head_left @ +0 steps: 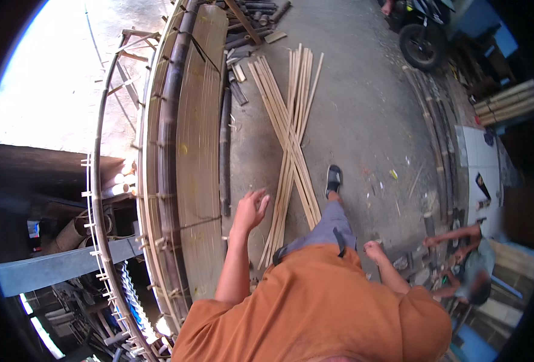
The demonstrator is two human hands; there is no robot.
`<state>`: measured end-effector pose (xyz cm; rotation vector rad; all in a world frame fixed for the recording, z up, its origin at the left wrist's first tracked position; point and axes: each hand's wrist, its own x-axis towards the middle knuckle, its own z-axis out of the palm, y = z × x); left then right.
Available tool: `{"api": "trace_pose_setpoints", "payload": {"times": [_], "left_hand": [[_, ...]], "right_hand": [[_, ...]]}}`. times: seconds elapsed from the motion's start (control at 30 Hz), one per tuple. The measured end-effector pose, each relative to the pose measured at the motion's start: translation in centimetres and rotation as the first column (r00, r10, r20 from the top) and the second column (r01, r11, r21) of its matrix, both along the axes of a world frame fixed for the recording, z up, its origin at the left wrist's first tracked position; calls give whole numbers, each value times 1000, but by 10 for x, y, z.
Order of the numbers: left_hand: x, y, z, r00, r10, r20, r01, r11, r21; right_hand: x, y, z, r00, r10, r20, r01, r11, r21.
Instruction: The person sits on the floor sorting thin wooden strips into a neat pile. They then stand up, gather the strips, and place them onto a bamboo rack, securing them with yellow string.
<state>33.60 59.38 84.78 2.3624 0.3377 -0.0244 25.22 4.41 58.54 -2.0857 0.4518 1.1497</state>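
Currently, the wooden strips (291, 143) lie on the floor (369, 120) in two crossing bundles, apparently cut and laid out, with none visibly picked up. The left hand (253, 209), fingers loosely parted, appears empty near them; the right hand (374, 251) is half curled, its contents unclear.

We see the motorbike (422, 49) cut off by the top edge; our trousers (334, 228) hide near ends of some strips (290, 142). The co-worker's head (479, 289) is blurred, and we find the floor scraps (393, 174) too small to identify.
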Motion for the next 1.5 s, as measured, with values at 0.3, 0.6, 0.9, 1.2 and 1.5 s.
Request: {"api": "trace_pose_setpoints", "payload": {"times": [0.3,0.6,0.9,1.2,1.5], "left_hand": [[122,32,-129,908,146,-392,-130,989,66],[233,101,-436,800,14,-600,-173,963,-208],[296,144,-728,723,-145,-675,3,978,-207],[272,109,-833,652,204,-730,-657,632,-410],[290,95,-800,569,127,-813,-786,374,-492]], "right_hand": [[347,185,-75,929,296,221,-279,955,-106],[468,379,-255,972,226,71,-227,974,11],[444,459,-518,984,170,60,-161,978,-131],[449,508,-558,995,-98,28,100,991,-88],[450,489,-545,931,-264,-252,340,879,336]]}}
